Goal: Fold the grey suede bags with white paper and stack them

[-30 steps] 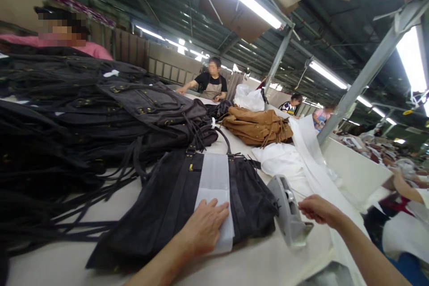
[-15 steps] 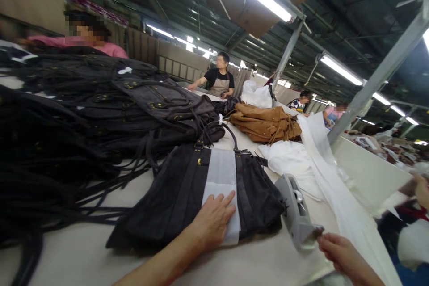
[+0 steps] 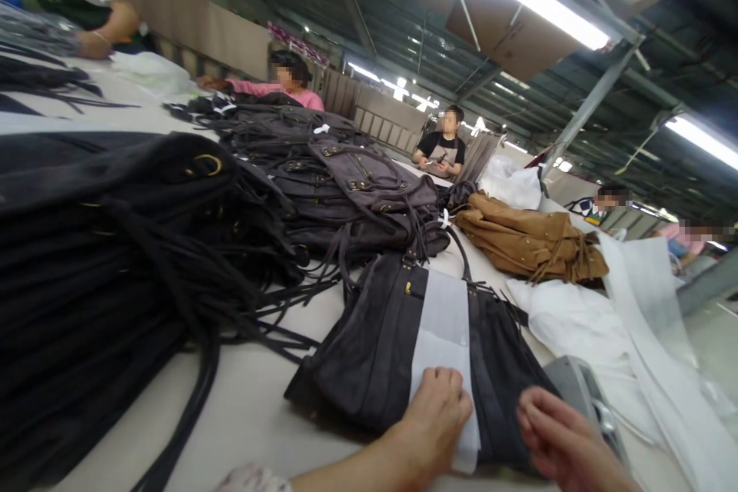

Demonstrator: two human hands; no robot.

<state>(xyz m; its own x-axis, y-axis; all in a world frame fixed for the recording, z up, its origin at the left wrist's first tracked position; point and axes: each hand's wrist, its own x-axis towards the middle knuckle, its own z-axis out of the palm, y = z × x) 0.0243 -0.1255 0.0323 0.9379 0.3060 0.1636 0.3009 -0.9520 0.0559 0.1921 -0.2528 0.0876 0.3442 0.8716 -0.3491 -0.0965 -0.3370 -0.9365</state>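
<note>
A dark grey suede bag [image 3: 374,346] lies flat on the table with a white paper strip [image 3: 441,338] wrapped over its middle. My left hand [image 3: 435,419] rests on the near end of that strip, fingers curled down against it. My right hand [image 3: 556,438] sits at the bag's near right corner, fingers bent onto the dark fabric; nothing shows inside them. A grey tape dispenser [image 3: 588,403] stands just right of my right hand.
Stacks of dark bags with long straps [image 3: 144,261] fill the left and a second stack [image 3: 357,184] sits behind. A tan bag [image 3: 530,242] and white paper sheets [image 3: 600,323] lie to the right. Several people work at the table's far side.
My right hand has come left from beside the dispenser onto the bag's corner. My left hand's fingers have curled on the strip. The view has swung left.
</note>
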